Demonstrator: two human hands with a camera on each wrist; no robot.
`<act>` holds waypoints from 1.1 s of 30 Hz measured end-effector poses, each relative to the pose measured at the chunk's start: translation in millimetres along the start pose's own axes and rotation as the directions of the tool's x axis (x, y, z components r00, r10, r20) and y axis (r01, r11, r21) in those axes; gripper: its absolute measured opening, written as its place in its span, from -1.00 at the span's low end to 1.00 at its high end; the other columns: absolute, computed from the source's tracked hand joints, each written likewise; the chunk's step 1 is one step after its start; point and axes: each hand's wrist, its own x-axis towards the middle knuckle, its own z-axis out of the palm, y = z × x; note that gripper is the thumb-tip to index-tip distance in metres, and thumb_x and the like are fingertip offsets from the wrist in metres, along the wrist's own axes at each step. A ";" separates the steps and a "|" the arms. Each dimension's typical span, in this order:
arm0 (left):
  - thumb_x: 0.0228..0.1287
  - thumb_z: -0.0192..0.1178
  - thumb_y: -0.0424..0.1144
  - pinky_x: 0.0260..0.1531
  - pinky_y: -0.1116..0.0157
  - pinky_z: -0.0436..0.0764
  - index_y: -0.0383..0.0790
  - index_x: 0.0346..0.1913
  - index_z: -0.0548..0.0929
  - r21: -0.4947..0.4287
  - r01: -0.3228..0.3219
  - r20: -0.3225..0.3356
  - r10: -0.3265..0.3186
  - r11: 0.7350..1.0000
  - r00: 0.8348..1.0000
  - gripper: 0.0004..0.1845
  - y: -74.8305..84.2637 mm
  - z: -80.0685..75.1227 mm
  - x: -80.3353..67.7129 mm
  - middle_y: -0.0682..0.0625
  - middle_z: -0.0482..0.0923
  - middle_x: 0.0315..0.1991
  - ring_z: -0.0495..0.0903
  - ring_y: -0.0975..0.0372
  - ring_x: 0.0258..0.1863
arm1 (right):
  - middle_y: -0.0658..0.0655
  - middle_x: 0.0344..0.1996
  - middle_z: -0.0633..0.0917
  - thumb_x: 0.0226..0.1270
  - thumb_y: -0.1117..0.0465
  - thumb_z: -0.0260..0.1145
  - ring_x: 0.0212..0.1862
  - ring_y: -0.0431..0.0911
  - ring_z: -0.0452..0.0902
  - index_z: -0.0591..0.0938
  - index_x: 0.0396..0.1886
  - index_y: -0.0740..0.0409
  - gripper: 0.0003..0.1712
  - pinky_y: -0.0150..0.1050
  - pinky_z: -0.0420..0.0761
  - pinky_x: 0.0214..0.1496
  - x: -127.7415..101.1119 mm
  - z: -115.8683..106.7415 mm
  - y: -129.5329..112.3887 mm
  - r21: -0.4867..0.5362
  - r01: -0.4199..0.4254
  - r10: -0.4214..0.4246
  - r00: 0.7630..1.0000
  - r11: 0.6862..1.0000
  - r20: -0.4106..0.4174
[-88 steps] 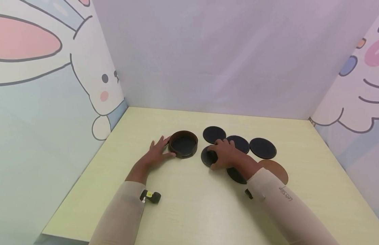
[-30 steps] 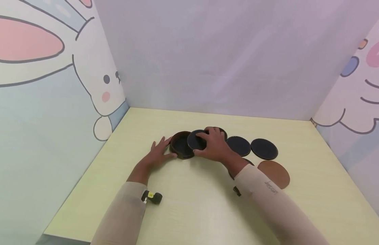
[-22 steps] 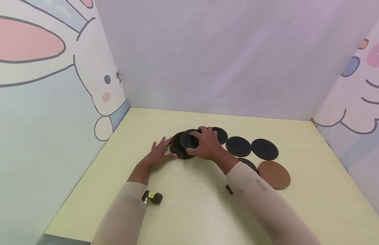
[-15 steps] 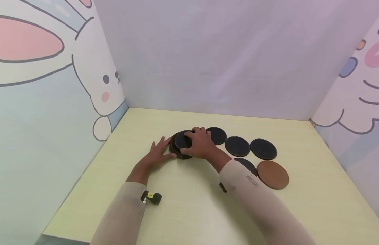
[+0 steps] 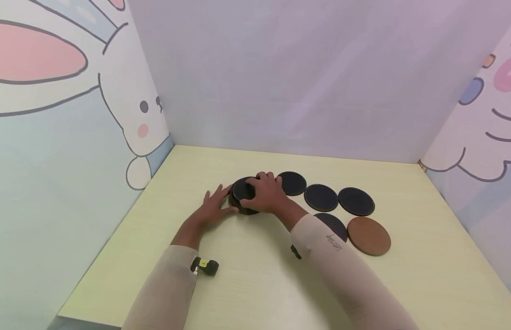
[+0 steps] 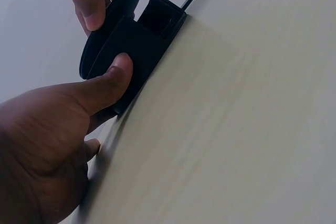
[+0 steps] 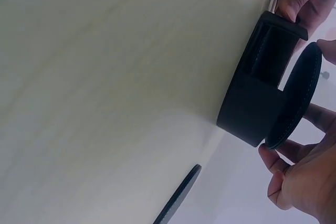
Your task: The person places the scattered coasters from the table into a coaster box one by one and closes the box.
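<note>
A round dark holder (image 5: pixel 248 211) stands on the pale table (image 5: pixel 255 284). My left hand (image 5: pixel 214 206) rests against its left wall with fingers spread; the thumb (image 6: pixel 113 80) presses on the holder (image 6: pixel 137 45). My right hand (image 5: pixel 266 194) pinches a black coaster (image 5: pixel 241 189) and holds it tilted over the holder's mouth. In the right wrist view the coaster (image 7: pixel 295 98) leans at the rim of the holder (image 7: pixel 251 103), partly inside. What lies inside the holder is hidden.
Three black coasters (image 5: pixel 292 183) (image 5: pixel 320 197) (image 5: pixel 356 201) lie in a row right of the holder. Another black one (image 5: pixel 335 223) is partly under my right sleeve, beside a brown coaster (image 5: pixel 369 236). Cartoon-painted walls (image 5: pixel 74 137) close in left, back and right.
My right hand lifted a black coaster from the table and carried it left onto the holder's mouth. The left hand stayed against the holder.
</note>
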 end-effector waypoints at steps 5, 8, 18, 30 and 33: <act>0.49 0.29 0.32 0.73 -0.37 -0.40 0.20 0.81 0.03 0.007 -0.028 -0.004 0.028 1.000 1.000 0.01 -0.1 0.3 1.5 -0.18 -0.13 0.83 -0.40 -0.22 0.82 | 0.26 0.40 0.59 0.35 -0.37 0.43 0.33 0.22 0.48 0.58 0.55 -0.08 -0.12 0.26 0.41 0.28 -0.3 1.6 -0.7 0.006 0.000 0.000 1.000 1.000 0.000; 0.51 0.29 0.26 0.74 -0.32 -0.45 0.09 0.82 0.03 0.016 -0.053 0.000 0.053 0.998 0.999 0.01 -0.8 0.3 3.2 -0.18 -0.06 0.82 -0.32 -0.16 0.84 | 0.26 0.40 0.60 0.35 -0.37 0.42 0.33 0.22 0.48 0.57 0.56 -0.07 -0.11 0.28 0.40 0.29 -0.7 2.5 -1.7 0.008 0.005 -0.005 1.000 1.000 -0.003; 0.51 0.30 0.26 0.75 -0.30 -0.47 0.09 0.81 0.04 0.020 -0.062 -0.001 0.062 0.998 0.998 0.01 -1.3 0.1 4.5 -0.14 -0.02 0.82 -0.31 -0.12 0.84 | 0.25 0.58 0.48 0.32 -0.48 0.43 0.61 0.28 0.30 0.51 0.62 -0.15 -0.02 0.36 0.36 0.40 0.7 5.8 5.0 -0.015 0.005 -0.004 1.000 1.000 0.007; 0.49 0.30 0.31 0.73 -0.36 -0.44 0.19 0.81 0.03 0.012 -0.042 -0.005 0.042 0.999 0.999 0.01 -0.2 0.5 2.3 -0.16 -0.11 0.83 -0.39 -0.19 0.83 | 0.26 0.64 0.40 0.48 -0.54 0.17 0.69 0.31 0.19 0.48 0.63 -0.04 -0.03 0.46 0.32 0.47 1.7 0.7 20.1 0.071 -0.047 0.049 0.999 0.996 -0.023; 0.46 0.30 0.34 0.71 -0.41 -0.41 0.24 0.81 0.03 -0.001 -0.027 -0.006 0.027 1.000 1.000 0.02 0.2 0.7 1.6 -0.18 -0.15 0.83 -0.43 -0.24 0.81 | 0.27 0.65 0.38 0.55 -0.52 0.09 0.68 0.32 0.22 0.46 0.64 -0.01 -0.05 0.50 0.29 0.49 3.2 -0.2 25.0 0.096 -0.089 0.093 0.995 0.991 -0.039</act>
